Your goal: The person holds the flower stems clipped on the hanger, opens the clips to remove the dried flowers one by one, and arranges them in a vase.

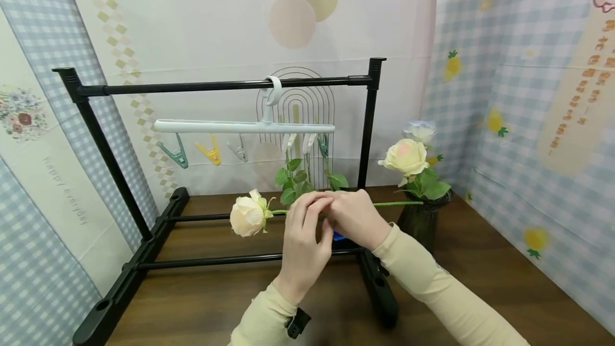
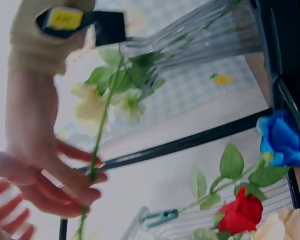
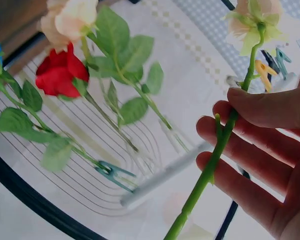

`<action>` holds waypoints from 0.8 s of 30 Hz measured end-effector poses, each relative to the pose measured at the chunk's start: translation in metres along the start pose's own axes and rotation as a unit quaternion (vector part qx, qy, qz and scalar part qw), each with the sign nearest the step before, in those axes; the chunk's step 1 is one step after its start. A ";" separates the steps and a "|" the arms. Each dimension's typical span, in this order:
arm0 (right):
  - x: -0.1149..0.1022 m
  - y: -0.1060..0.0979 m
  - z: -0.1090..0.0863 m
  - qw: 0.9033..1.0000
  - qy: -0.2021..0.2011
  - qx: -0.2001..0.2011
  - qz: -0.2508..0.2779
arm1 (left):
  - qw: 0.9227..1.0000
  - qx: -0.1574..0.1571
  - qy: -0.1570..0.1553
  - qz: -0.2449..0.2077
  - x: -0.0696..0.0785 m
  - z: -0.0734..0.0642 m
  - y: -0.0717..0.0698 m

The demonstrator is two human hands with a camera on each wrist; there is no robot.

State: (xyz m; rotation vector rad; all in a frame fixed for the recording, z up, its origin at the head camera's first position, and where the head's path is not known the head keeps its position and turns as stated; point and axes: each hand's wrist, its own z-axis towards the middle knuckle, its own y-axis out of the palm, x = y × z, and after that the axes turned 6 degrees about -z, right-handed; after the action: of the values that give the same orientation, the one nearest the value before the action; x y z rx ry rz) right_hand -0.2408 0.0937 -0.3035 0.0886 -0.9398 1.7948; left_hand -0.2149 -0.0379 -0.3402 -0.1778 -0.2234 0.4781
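The right hand (image 1: 357, 219) pinches the cream rose (image 1: 248, 214) by its stem (image 1: 399, 203), thumb opposing fingers; the left hand (image 1: 304, 242), raised close beside it, is free, fingers loosely spread.

Pineapple-printed blue gingham cloth (image 1: 509, 84) beside a pale backdrop (image 1: 206, 20)

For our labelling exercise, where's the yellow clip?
In the head view, the yellow clip hangs under the hanger, left of centre, between a teal clip and a grey clip.

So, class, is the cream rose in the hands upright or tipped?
Tipped sideways: in the head view, the cream rose is almost level, its bloom at left and its stem running to the right.
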 end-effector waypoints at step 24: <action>0.071 -0.036 -0.010 0.981 0.116 0.112 0.108 | 0.985 -0.101 0.010 -0.139 -0.011 -0.019 0.104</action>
State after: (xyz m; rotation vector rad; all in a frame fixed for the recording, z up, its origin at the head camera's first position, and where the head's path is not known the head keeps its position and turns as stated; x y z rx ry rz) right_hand -0.2385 0.1591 -0.2574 -0.0829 -0.5967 2.0572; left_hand -0.2645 0.0453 -0.3832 -0.3449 -0.2735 0.1750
